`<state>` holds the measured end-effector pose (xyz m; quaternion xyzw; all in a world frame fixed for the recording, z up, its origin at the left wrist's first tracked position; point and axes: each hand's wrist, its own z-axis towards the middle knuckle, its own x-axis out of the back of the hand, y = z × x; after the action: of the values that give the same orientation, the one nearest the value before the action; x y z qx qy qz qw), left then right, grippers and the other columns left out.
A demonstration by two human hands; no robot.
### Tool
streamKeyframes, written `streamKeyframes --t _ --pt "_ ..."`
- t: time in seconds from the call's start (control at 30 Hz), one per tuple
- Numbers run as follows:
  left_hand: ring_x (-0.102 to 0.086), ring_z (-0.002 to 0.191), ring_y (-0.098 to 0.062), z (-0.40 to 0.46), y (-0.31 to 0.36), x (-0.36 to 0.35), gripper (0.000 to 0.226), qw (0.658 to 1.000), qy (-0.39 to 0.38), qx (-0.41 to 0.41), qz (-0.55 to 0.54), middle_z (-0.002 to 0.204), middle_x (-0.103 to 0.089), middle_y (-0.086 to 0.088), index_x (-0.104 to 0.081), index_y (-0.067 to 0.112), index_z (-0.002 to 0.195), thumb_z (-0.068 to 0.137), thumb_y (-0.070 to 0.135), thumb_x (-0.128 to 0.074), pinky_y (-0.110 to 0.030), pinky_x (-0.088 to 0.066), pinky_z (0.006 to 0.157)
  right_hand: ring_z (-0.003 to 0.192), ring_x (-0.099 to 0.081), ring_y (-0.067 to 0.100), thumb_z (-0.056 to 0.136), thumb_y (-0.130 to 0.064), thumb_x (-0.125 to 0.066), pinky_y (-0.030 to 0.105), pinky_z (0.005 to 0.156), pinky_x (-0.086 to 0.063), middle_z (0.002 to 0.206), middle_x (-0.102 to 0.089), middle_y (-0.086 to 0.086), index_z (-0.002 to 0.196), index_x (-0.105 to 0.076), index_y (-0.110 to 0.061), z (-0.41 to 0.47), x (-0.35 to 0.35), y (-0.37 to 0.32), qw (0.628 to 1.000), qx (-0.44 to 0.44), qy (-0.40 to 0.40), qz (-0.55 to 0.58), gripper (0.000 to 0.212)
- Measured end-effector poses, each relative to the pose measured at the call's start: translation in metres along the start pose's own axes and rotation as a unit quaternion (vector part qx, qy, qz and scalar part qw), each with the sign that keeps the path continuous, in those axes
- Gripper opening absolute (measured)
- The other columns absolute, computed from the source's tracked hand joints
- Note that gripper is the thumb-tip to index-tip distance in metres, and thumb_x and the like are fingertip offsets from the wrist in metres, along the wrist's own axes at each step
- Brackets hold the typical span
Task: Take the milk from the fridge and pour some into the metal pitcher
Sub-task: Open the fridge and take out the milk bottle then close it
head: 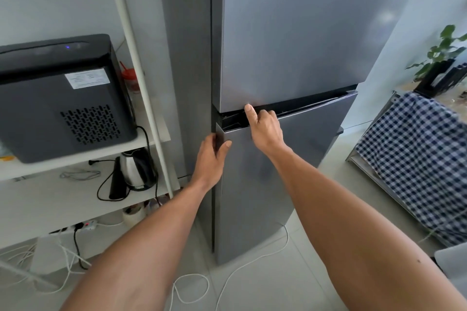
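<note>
A tall grey two-door fridge (pixel 290 33) fills the middle of the head view. Its lower door (pixel 265 184) stands slightly ajar at the left edge. My left hand (pixel 211 159) grips that left edge, fingers curled round it and thumb on the front. My right hand (pixel 264 126) hooks its fingers into the dark slot along the top of the lower door, thumb pointing up against the upper door. The milk and the metal pitcher are out of sight.
Left of the fridge is a white shelf rack (pixel 141 83) with a black appliance (pixel 63 98), an electric kettle (pixel 136 169) and a power strip (pixel 83 226). White cables (pixel 227 278) trail on the tiled floor. A blue checked cloth (pixel 417 159) drapes furniture at right, near a plant (pixel 442 50).
</note>
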<state>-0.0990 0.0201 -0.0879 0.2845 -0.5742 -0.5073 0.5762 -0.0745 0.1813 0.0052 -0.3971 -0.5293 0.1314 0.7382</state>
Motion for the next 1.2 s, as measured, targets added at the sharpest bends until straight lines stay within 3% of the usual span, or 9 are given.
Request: streamKeyframes --t 0.17,0.33,0.43,0.57,0.83,0.9,1.0,1.1,1.2 --pt "-0.063 0.11 -0.012 -0.021 0.006 -0.003 0.05 1.0 0.012 -0.003 -0.029 0.12 -0.066 0.004 -0.056 0.023 0.128 0.096 0.06 -0.06 -0.038 -0.053 0.099 0.093 -0.05 0.029 0.104 -0.067 -0.028 0.038 0.082 -0.038 0.119 -0.051 0.01 0.077 -0.047 -0.017 -0.014 0.012 0.001 0.999 -0.001 -0.018 -0.026 0.06" --pt "-0.071 0.086 -0.021 -0.05 0.013 -0.007 0.048 0.998 0.037 0.021 -0.052 0.091 -0.07 0.005 -0.062 0.034 0.098 0.092 0.079 -0.046 -0.052 -0.062 0.076 0.098 -0.058 0.035 0.098 -0.074 -0.029 0.042 0.086 -0.045 0.114 -0.057 0.007 0.083 -0.056 -0.016 -0.036 0.035 0.018 0.999 -0.038 0.01 -0.022 0.066" --pt "-0.072 0.08 -0.024 -0.06 0.018 -0.018 0.039 0.999 0.034 0.028 -0.02 0.085 -0.07 0.005 -0.063 0.03 0.089 0.098 0.066 -0.05 -0.053 -0.061 0.075 0.089 -0.063 0.031 0.085 -0.085 -0.037 0.041 0.083 -0.05 0.099 -0.064 0.003 0.089 -0.064 -0.013 -0.051 0.055 0.029 0.995 -0.082 0.026 -0.04 0.077" --pt "-0.068 0.086 -0.019 -0.08 0.029 -0.043 0.018 0.997 -0.013 -0.022 0.066 0.093 -0.071 0.002 -0.07 0.018 0.099 0.103 0.031 -0.059 -0.044 -0.058 0.083 0.08 -0.063 0.027 0.076 -0.074 -0.056 0.035 0.072 -0.048 0.088 -0.066 0.0 0.089 -0.065 -0.014 -0.076 0.098 0.056 0.991 -0.125 0.03 -0.037 0.063" --pt "-0.057 0.077 -0.021 -0.133 0.076 -0.111 0.024 0.985 -0.095 -0.052 0.133 0.087 -0.061 0.0 -0.054 0.02 0.086 0.092 0.042 -0.062 -0.045 -0.053 0.07 0.079 -0.069 0.028 0.074 -0.062 -0.066 0.038 0.073 -0.055 0.078 -0.066 0.002 0.073 -0.062 -0.016 -0.121 0.184 0.126 0.993 -0.117 0.018 -0.024 0.046" --pt "-0.06 0.088 -0.019 -0.144 0.091 -0.128 0.021 0.98 -0.135 -0.065 0.132 0.102 -0.064 0.001 -0.054 0.024 0.1 0.094 0.041 -0.065 -0.042 -0.053 0.076 0.078 -0.066 0.025 0.077 -0.062 -0.069 0.037 0.071 -0.053 0.093 -0.064 0.005 0.082 -0.062 -0.015 -0.131 0.206 0.142 0.993 -0.108 0.034 -0.029 0.048" --pt "-0.057 0.124 -0.022 -0.15 0.099 -0.155 0.035 0.96 -0.188 -0.116 0.172 0.139 -0.059 -0.002 -0.062 0.021 0.126 0.099 0.042 -0.063 -0.044 -0.048 0.104 0.072 -0.061 0.019 0.085 -0.059 -0.069 0.032 0.067 -0.045 0.106 -0.061 0.008 0.088 -0.065 -0.009 -0.151 0.24 0.162 0.992 -0.101 0.048 -0.053 0.05" --pt "-0.042 0.144 -0.021 -0.153 0.11 -0.183 0.039 0.937 -0.238 -0.154 0.203 0.161 -0.041 0.002 -0.068 0.02 0.126 0.101 0.048 -0.059 -0.045 -0.036 0.117 0.07 -0.06 0.021 0.095 -0.05 -0.061 0.03 0.06 -0.042 0.086 -0.065 0.008 0.087 -0.063 -0.008 -0.17 0.266 0.182 0.988 -0.117 0.06 -0.078 0.043" --pt "-0.033 0.151 -0.022 -0.153 0.125 -0.21 0.036 0.904 -0.282 -0.225 0.229 0.161 -0.042 -0.001 -0.072 0.02 0.118 0.103 0.048 -0.055 -0.044 -0.029 0.121 0.079 -0.064 0.027 0.099 -0.049 -0.049 0.032 0.061 -0.041 0.085 -0.062 0.005 0.092 -0.06 -0.012 -0.185 0.286 0.198 0.977 -0.145 0.091 -0.129 0.04"
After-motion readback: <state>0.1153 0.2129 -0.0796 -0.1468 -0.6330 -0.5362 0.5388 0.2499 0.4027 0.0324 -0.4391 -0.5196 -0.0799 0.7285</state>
